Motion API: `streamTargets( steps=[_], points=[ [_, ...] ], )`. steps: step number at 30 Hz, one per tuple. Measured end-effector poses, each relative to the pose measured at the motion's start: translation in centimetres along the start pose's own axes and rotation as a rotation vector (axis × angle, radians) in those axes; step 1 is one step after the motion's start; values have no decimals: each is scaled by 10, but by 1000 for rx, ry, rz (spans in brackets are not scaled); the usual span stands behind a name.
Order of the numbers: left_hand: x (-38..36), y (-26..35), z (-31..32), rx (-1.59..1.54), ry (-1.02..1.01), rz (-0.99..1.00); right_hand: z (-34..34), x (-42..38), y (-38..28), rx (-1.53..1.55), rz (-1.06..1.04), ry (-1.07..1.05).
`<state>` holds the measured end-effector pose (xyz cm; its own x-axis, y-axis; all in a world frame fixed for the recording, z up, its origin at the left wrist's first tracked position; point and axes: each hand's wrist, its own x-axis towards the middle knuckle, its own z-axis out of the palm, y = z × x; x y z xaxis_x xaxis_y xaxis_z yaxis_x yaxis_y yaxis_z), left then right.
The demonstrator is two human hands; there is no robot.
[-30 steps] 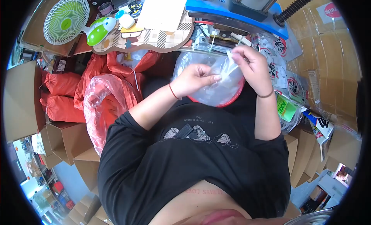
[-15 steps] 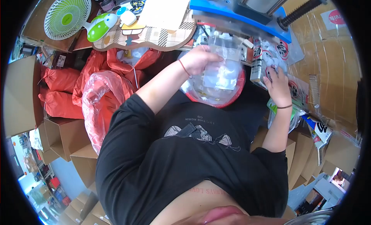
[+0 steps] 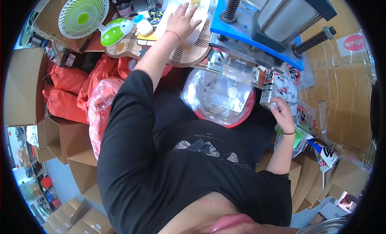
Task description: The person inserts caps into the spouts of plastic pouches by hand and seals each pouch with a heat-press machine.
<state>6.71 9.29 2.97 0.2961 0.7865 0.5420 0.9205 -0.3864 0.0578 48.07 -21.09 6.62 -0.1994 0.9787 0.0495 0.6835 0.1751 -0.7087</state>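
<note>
At the upper left of the worktop, my left hand (image 3: 183, 22) lies with fingers spread on a stack of white, translucent sheets (image 3: 171, 12). My right hand (image 3: 283, 115) is closed in a pinch below a spray can (image 3: 267, 87); a small whitish bit shows at the fingertips, too small to name. A clear plastic piece with white print (image 3: 232, 91) hangs down under the front of a blue press (image 3: 257, 37). Beneath it, a red-rimmed bin with a clear liner (image 3: 241, 119) holds clear scraps.
A green and white fan (image 3: 84, 16) stands at the back left, near a white round container (image 3: 144, 28). Red bags (image 3: 68, 79) and cardboard boxes (image 3: 64, 141) fill the left side. White pieces with round labels (image 3: 281, 83) sit beside the can. A large carton (image 3: 341, 81) rises at right.
My left hand has left the clear plastic piece and reached up-left onto the sheets. My right hand has drawn back from the labelled pieces and closed. The view has shifted.
</note>
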Motion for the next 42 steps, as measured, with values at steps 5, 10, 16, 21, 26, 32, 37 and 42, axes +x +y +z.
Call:
streamTargets(
  steps=[5, 10, 16, 21, 26, 32, 37, 42],
  points=[
    [-22, -15, 13, 109, -442, -288, -3, 0, 1, 27, 91, 58],
    [-44, -20, 14, 131, -291, -387, 17, 1, 15, 16, 136, 363],
    [-127, 13, -41, 34, -286, 69, 11, -13, 16, -186, 119, 433],
    [-153, 54, -86, -491, -340, -64, 30, 10, -38, 16, 53, 414],
    [-158, 92, -71, -1082, -330, -122, 53, 57, -93, -124, -339, 135],
    [-149, 146, -112, -1438, -679, -379, 40, 68, -102, 273, -183, 326],
    [-158, 171, -106, -1507, -822, -315, 33, 73, -108, 107, -171, 269],
    [-165, 185, -110, -1887, -1090, -387, 15, 63, -89, 97, -151, 45]
  ],
)
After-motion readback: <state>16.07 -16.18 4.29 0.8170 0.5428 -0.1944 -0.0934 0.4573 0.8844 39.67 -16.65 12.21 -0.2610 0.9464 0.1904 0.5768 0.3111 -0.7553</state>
